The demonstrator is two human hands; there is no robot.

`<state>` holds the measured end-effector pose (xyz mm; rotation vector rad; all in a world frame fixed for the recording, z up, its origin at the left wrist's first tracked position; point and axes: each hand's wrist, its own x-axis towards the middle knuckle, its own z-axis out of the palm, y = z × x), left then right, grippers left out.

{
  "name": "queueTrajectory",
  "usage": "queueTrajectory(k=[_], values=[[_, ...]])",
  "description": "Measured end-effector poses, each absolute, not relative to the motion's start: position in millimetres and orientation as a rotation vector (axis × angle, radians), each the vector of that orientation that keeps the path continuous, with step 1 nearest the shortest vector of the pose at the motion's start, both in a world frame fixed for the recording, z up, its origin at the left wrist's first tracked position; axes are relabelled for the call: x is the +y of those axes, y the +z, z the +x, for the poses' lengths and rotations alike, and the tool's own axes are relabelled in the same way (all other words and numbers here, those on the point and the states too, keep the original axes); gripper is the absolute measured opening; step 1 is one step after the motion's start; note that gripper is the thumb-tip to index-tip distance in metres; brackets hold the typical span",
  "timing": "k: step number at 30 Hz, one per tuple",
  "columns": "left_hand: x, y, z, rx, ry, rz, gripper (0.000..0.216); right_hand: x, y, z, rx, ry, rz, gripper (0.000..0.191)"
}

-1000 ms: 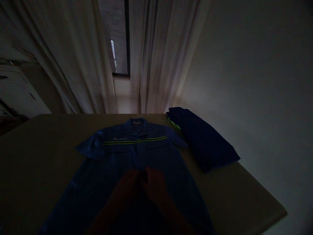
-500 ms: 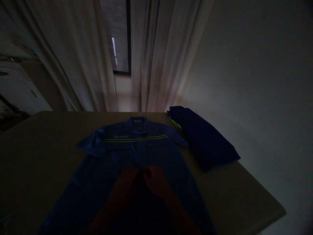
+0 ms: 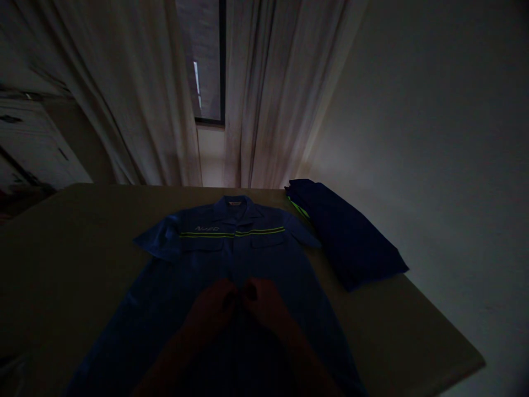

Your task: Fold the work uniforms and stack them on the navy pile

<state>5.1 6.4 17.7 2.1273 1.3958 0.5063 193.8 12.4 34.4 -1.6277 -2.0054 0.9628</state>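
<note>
Dim room, little light; detail is lost in shadow.

A blue work shirt is laid flat, front up, on a tan table, collar toward the far edge and hem toward the person. A yellow-green reflective stripe is seen across the chest, with pale lettering above it on one side and flap pockets below. The short sleeves are spread out to either side; neither is folded in.

The left hand and right hand are held close together on the front placket, about midway down the shirt. Fingertips are drawn toward each other over the closure, as if pinched on the placket or a button, but whether cloth is actually clamped cannot be told in this light.

Progress, as judged: the upper placket appears closed and lying flat from collar to chest, so the fastening is likely done down to the hands. The section below the hands is hidden by the forearms; its state cannot be told. No fold has been made in the shirt yet.

A second dark blue garment, already folded, is lying at the table's far right corner, just beside the shirt's sleeve. Pale curtains and a narrow window gap are noted behind the table.
</note>
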Motion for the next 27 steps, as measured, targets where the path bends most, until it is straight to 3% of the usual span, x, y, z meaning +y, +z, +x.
queueTrajectory(k=[14,27], values=[[16.3,11.5,-5.5,1.372,0.484,2.125,0.014,10.4,39.2,191.4,-2.182,0.816,-1.549,0.009],[2.5,18.3,17.2,1.589,0.349,2.600,0.017,14.7,39.4,192.2,-1.939,1.023,-1.551,0.007]])
